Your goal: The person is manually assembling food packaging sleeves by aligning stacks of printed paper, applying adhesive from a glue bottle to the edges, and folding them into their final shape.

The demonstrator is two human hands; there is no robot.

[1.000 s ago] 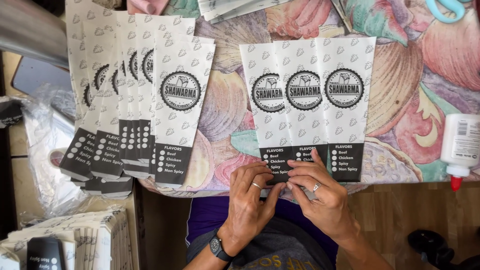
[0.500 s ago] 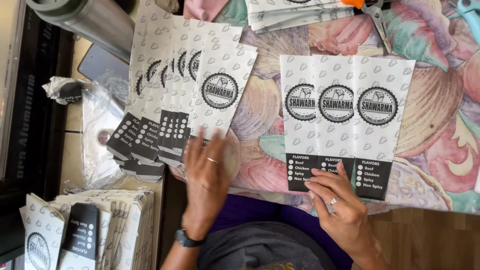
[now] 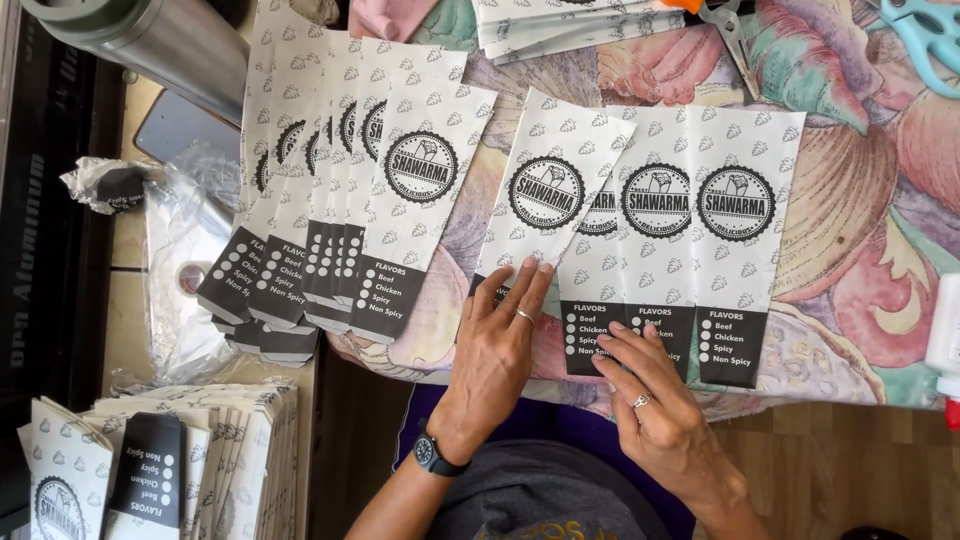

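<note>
the left hand (image 3: 497,345) lies flat with its fingers spread and straight, fingertips pressing on the near end of a tilted paper sleeve (image 3: 548,205), a white printed bag with a round black emblem and a dark band at its near edge. that sleeve leans to the right, its far corner overlapping the first of 3 more sleeves (image 3: 690,250) that lie side by side, upright, just to its right on the floral tablecloth (image 3: 860,230). the right hand (image 3: 655,405) rests open on the dark bands of that row, fingers extended and gripping nothing; whether it pins 1 sleeve or 2 is hard to tell. to the left, a fanned stack of the same sleeves (image 3: 340,190) overlaps at the table's left edge, well apart from the hands. far left lies a metal cylinder (image 3: 150,40), with crumpled clear plastic (image 3: 190,260) near it. at the near left corner sits another pile of sleeves (image 3: 170,460). scissors (image 3: 735,25) lie at the far edge, and a white glue bottle (image 3: 945,340) at the right edge.
</note>
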